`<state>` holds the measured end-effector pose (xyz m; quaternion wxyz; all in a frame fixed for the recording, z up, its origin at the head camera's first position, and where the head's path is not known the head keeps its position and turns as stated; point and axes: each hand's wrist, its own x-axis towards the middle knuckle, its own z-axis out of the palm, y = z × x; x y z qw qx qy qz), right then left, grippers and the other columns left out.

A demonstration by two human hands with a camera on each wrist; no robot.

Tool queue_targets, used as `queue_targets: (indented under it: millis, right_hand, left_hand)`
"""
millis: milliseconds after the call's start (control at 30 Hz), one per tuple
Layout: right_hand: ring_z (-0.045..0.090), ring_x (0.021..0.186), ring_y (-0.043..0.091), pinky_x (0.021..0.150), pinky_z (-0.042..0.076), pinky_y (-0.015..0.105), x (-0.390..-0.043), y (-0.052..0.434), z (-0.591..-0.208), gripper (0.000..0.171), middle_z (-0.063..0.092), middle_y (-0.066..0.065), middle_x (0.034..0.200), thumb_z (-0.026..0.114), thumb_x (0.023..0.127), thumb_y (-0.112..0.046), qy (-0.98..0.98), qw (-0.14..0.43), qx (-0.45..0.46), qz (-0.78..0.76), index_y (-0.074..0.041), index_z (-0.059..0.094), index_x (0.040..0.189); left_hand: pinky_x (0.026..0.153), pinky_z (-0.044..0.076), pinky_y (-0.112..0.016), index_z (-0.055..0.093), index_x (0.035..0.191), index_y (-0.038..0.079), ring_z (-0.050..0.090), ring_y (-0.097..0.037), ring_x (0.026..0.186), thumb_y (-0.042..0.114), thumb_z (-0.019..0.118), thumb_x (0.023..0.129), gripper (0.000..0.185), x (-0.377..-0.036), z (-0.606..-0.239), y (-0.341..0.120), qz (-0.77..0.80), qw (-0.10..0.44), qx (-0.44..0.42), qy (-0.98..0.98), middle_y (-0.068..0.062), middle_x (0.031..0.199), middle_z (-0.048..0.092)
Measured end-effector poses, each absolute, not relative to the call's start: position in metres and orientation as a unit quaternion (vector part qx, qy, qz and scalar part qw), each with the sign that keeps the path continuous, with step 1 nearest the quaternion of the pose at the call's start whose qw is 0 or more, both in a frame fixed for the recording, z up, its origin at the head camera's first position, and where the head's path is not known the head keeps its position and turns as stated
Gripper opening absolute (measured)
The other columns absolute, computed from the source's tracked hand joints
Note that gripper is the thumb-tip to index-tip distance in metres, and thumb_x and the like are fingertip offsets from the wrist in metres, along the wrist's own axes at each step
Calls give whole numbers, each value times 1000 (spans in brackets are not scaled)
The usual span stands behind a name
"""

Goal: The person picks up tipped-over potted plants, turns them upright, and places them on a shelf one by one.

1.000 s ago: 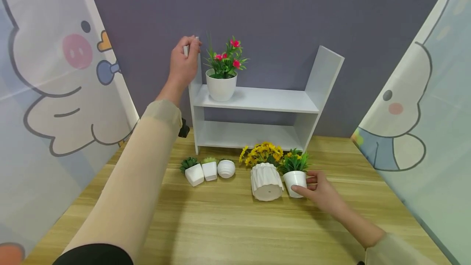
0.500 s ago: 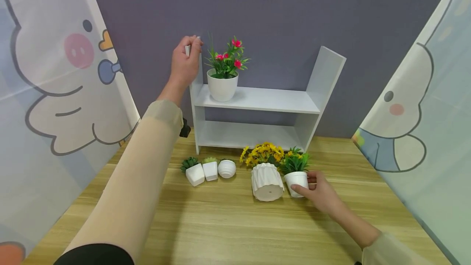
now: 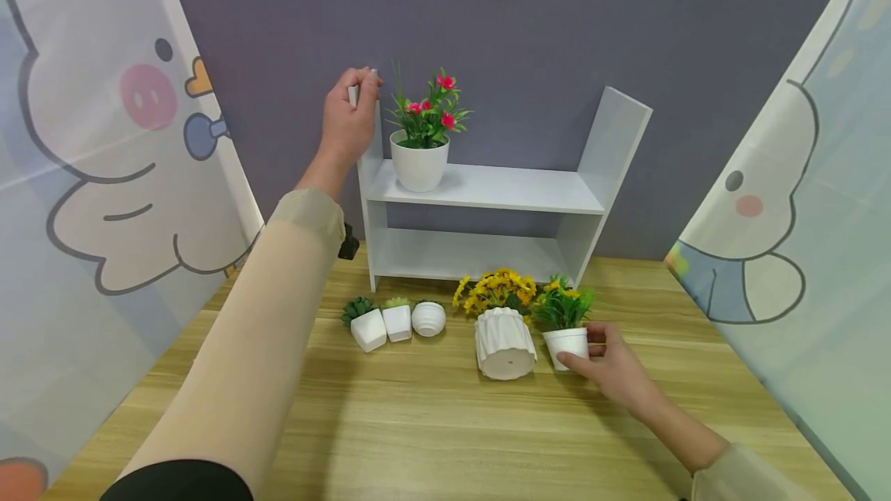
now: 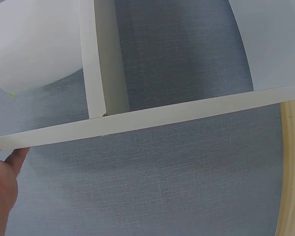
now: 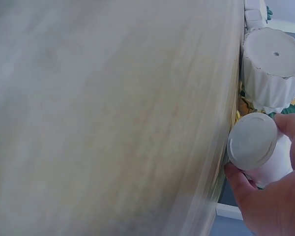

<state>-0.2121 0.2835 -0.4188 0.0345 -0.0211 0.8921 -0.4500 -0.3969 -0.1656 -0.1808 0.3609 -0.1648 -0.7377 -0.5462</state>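
At the table (image 3: 418, 439), R hand (image 3: 616, 369) pinches sm. pot (image 3: 564, 345) & L hand (image 3: 350, 116) grips shelf (image 3: 487, 185), prob. best w/ light, even pressure.

Both wrist views cut off the hands (image 4: 2, 189) (image 5: 278, 196), and the right one blurs the tabletop (image 5: 118, 118).

Three small white-potted succulents (image 3: 398, 324) line up beside a ribbed white pot (image 3: 503, 339) of yellow flowers (image 3: 498, 289) lying on the wood-grain counter (image 3: 431, 431), a pink-flowered potted plant (image 3: 420, 165) stands upright farther back, and cartoon-printed sheets, left (image 3: 90, 138) and right (image 3: 759, 253), flank a grey wall (image 3: 501, 14).
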Motion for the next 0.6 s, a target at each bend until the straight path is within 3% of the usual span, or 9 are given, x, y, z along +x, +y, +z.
queue_targets:
  millis: [233, 600]
  right_hand:
    - [63, 130, 48, 85, 62, 28, -210, 286, -417, 88, 50, 38, 147, 85, 98, -23, 889, 30, -18, -456, 14, 28, 154]
    - [61, 134, 50, 88, 61, 27, -210, 289, -417, 91, 47, 39, 149, 85, 98, -20, 884, 30, -12, -466, 15, 23, 155]
  left_hand:
    - [129, 37, -25, 64, 114, -1, 49, -10, 157, 33, 53, 116, 35, -399, -181, -165, -540, 368, -163, -740, -17, 139, 68]
    - [128, 37, -25, 65, 114, -1, 50, -13, 157, 31, 54, 115, 34, -397, -180, -164, -545, 371, -167, -734, -17, 130, 67]
